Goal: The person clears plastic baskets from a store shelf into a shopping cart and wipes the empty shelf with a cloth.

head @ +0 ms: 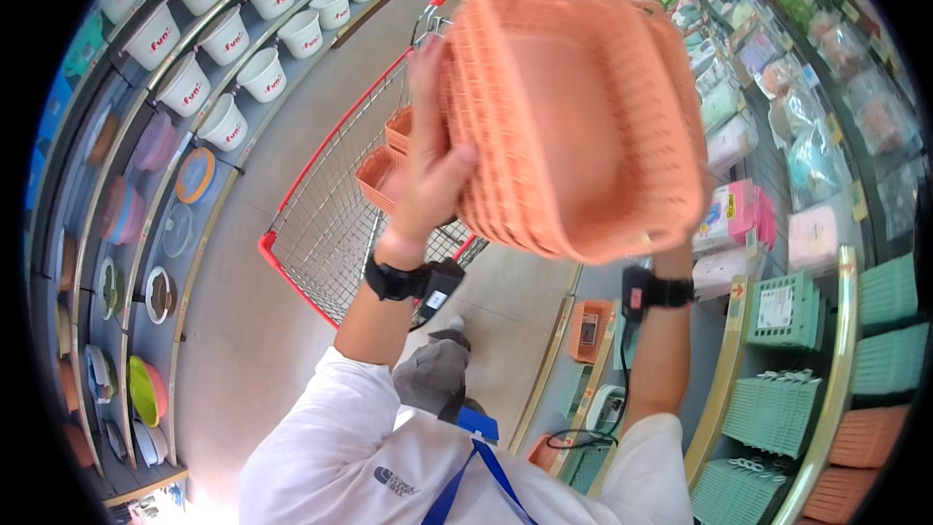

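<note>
A nested stack of orange plastic baskets (510, 109) is held up in front of me, tilted so that the inside of the nearest one faces me. My left hand (437, 160) presses against the stack's left side, thumb over the woven-look wall. On the right side, my right hand (676, 255) reaches behind the stack, and its fingers are mostly hidden. Below and to the left stands a wire shopping cart (332, 182) with a red rim. Smaller orange baskets (379, 168) lie inside it, partly covered by my left hand and forearm.
Shelves at left carry white buckets (262, 74) with printed writing and several plastic basins (146, 390). Along the right, shelves hold green plastic baskets (773, 412), orange baskets (867, 437) and bagged goods (813, 160). A black cable (583, 437) hangs beside my right arm. The aisle floor (240, 255) runs between.
</note>
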A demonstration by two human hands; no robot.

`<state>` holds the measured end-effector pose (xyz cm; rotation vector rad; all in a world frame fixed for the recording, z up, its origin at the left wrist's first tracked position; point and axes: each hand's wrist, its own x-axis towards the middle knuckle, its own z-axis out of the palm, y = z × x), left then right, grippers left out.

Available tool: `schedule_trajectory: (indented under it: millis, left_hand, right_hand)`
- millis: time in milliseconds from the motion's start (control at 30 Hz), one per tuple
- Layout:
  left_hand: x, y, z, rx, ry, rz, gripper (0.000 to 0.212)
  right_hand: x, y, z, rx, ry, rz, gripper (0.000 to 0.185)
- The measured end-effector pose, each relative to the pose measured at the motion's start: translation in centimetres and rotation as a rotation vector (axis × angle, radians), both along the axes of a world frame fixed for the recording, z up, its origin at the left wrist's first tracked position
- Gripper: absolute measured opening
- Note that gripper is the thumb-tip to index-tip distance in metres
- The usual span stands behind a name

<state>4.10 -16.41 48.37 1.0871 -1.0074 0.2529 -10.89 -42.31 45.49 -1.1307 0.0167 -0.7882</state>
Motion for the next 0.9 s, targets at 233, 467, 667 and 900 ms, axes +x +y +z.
schedule_trajectory:
  millis: [233, 467, 667, 900]
  left_hand:
    - [8.6, 4.5, -7.6, -0.146, 0.393, 0.047, 0.076]
    - [11.5, 5.9, -20.3, -0.106, 0.687, 0.214, 0.076]
    - [10.2, 4.9, -26.1, -0.147, 0.928, 0.274, 0.069]
    - [8.9, 2.3, -30.7, -0.088, 1.065, 0.414, 0.069]
  right_hand:
    - [14.6, 1.9, -2.7, 0.204, 0.355, 0.376, 0.06]
    - [21.9, -0.8, -11.8, 0.137, 0.783, 0.576, 0.061]
    - [27.2, -3.1, -16.7, 0.016, 1.097, 0.856, 0.066]
    - [33.3, -4.7, -23.6, -0.42, 1.156, 1.177, 0.068]
